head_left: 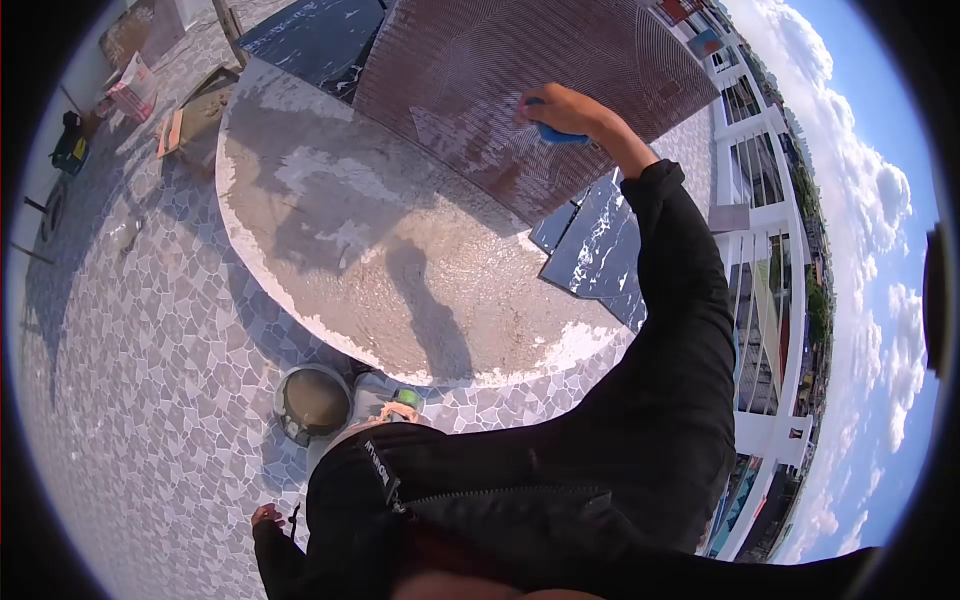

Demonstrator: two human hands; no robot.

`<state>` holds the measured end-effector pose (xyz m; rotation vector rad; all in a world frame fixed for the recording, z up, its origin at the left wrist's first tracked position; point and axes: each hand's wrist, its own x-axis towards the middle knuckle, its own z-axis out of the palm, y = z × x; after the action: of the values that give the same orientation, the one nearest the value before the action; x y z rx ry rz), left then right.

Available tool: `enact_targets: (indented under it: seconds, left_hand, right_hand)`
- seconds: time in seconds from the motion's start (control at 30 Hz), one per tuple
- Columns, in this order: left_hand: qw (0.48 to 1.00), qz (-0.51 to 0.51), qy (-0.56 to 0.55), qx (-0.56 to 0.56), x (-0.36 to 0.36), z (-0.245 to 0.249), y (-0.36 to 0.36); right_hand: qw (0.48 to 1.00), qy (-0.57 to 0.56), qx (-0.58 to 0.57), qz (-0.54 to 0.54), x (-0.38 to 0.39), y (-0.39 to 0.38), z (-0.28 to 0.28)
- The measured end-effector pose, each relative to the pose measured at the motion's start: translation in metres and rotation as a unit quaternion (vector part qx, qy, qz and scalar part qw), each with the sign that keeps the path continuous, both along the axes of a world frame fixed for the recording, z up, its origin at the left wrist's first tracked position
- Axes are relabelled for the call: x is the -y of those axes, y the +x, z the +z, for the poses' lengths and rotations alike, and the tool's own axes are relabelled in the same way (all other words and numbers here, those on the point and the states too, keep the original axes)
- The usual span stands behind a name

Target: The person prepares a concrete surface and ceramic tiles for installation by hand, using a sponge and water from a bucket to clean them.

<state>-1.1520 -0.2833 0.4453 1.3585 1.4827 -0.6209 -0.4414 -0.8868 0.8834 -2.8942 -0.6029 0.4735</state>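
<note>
My right hand [568,110] is closed on a blue object [560,134], perhaps a pad or a handle, against a large reddish-brown slab [470,80] with combed, ridged lines. The hand hides most of the object. Beneath the slab lies a rounded surface [330,250] coated in wet grey mortar with a pale, rough edge. Dark blue white-veined pieces [592,245] show beside the slab, with another [310,40] at the upper left. My left hand [268,515] hangs low at the left, small in view, its fingers slightly bent and apart, away from the slab.
A round bucket [316,403] stands on the mosaic-patterned floor [140,350] below the rounded surface, beside a green-topped item [407,397]. A white railing [770,215] runs along the right. Boxes [200,110] and a black-and-yellow item [70,148] are at the upper left.
</note>
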Motion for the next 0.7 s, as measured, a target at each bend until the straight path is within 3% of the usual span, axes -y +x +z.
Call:
enact_targets:
  seconds: [0.07, 0.1, 0.13, 0.2, 0.3, 0.37, 0.43, 0.47, 0.5, 0.57, 0.63, 0.67, 0.7]
  left_hand:
    - [0.995, 0.03, -0.036, 0.093, -0.016, 0.0, -0.01]
    - [0.979, 0.068, -0.084, 0.171, -0.031, -0.01, -0.026]
    - [0.982, 0.121, -0.038, 0.139, -0.028, 0.002, -0.029]
    - [0.974, 0.191, 0.042, 0.117, -0.027, 0.01, -0.042]
    - [0.961, 0.269, 0.05, 0.032, -0.006, 0.014, -0.09]
    - [0.967, 0.21, 0.05, -0.134, 0.027, 0.006, -0.105]
    - [0.966, 0.223, 0.026, -0.125, 0.056, -0.009, -0.114]
    - [0.968, 0.224, 0.006, -0.114, 0.07, -0.015, -0.119]
    - [0.969, 0.225, -0.014, -0.103, 0.082, -0.017, -0.121]
    - [0.97, 0.223, -0.051, -0.082, 0.1, -0.022, -0.13]
    - [0.97, 0.216, -0.09, -0.063, 0.111, -0.016, -0.129]
    - [0.955, 0.265, -0.126, -0.047, 0.094, -0.005, -0.121]
    - [0.977, 0.201, -0.067, 0.011, 0.093, -0.006, -0.129]
  right_hand:
    - [0.965, 0.046, 0.174, -0.19, 0.046, 0.084, 0.016]
    - [0.913, 0.132, 0.357, -0.145, 0.079, 0.114, 0.023]
    - [0.874, 0.125, 0.449, -0.138, 0.105, 0.14, 0.031]
    - [0.883, 0.244, 0.339, -0.214, 0.144, 0.168, 0.034]
    - [0.911, 0.238, 0.29, -0.171, 0.079, 0.104, 0.002]
    - [0.953, 0.225, 0.089, -0.184, 0.032, 0.047, -0.043]
    - [0.989, 0.11, -0.085, -0.04, 0.002, -0.007, -0.105]
    - [0.996, 0.052, -0.072, 0.021, -0.005, -0.038, -0.145]
    - [0.988, 0.016, -0.152, 0.036, -0.008, -0.065, -0.184]
    - [0.971, -0.043, -0.198, 0.126, -0.011, -0.103, -0.234]
    - [0.969, -0.085, -0.137, 0.185, -0.005, -0.094, -0.248]
    - [0.998, -0.038, -0.011, 0.053, 0.0, -0.079, -0.248]
    - [0.999, -0.017, 0.026, -0.032, 0.012, -0.047, -0.241]
